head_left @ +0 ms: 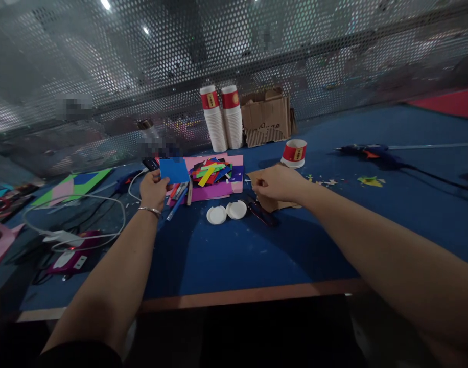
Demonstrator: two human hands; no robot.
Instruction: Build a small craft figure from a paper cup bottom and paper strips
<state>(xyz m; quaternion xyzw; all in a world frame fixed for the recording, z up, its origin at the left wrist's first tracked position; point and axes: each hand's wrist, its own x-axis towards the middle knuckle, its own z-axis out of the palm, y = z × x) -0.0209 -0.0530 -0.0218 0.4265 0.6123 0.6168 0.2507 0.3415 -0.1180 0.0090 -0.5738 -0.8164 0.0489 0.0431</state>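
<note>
My left hand (153, 188), with a bracelet at the wrist, pinches a small sheet of blue paper (174, 170) between thumb and fingers. Below that sheet lie several pens (177, 200) beside coloured paper sheets (214, 192), with a heap of bright paper scraps (211, 171) on top. My right hand (277, 183) is closed, fingers curled, over a piece of brown cardboard (274, 203); whatever its fingertips hold is hidden. Just below it rests a dark, slim tool (262, 211). Two white round discs (226, 211) lie between my hands.
Two stacks of paper cups (220, 120) and a torn cardboard box (267, 118) stand at the back. A single red-and-white cup (294, 153) sits behind my right hand. Glue guns (366, 152) with cords lie on both sides. A purple power strip (75, 258) and white cable occupy the left.
</note>
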